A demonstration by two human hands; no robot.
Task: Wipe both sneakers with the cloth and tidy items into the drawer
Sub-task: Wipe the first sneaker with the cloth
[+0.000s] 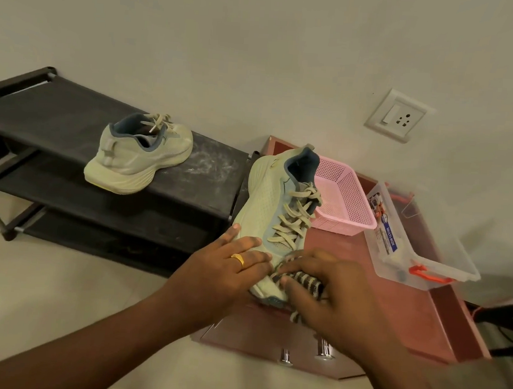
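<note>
At lower centre, the sneaker [266, 207] is pinned to the desk [393, 301] by the flat left hand [232, 268]. The cloth [305, 281] is clasped in the curled grip of the right hand [333, 292]. Short, firm toe strokes are advised.

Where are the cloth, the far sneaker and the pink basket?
cloth [313, 282]: head view, on the striped part that shows.
far sneaker [139, 158]: head view, on its side panel.
pink basket [351, 190]: head view, on its mesh wall.
</note>
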